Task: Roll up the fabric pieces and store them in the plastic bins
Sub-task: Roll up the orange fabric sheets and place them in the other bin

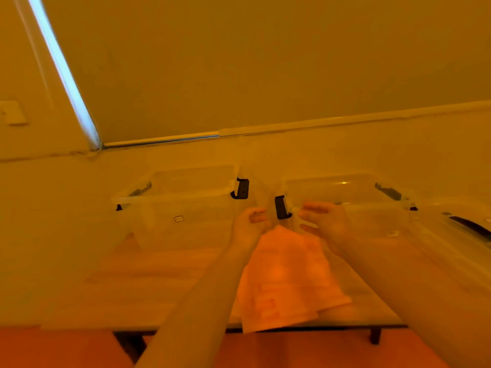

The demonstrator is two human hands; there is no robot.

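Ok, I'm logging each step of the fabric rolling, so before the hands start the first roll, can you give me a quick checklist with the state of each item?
1. Fabric piece on the table: ok, though its near edge hangs over the table's front edge.
2. Fabric still unrolled: ok, it lies roughly flat.
3. Left hand at the far end of the fabric: ok; whether it grips the cloth, cannot tell, blurred.
4. Right hand at the far end: ok, fingers straight, holding nothing.
5. Left bin and right bin open on top: ok, no lids on.
6. Bins hold no fabric yet: ok, both look empty.
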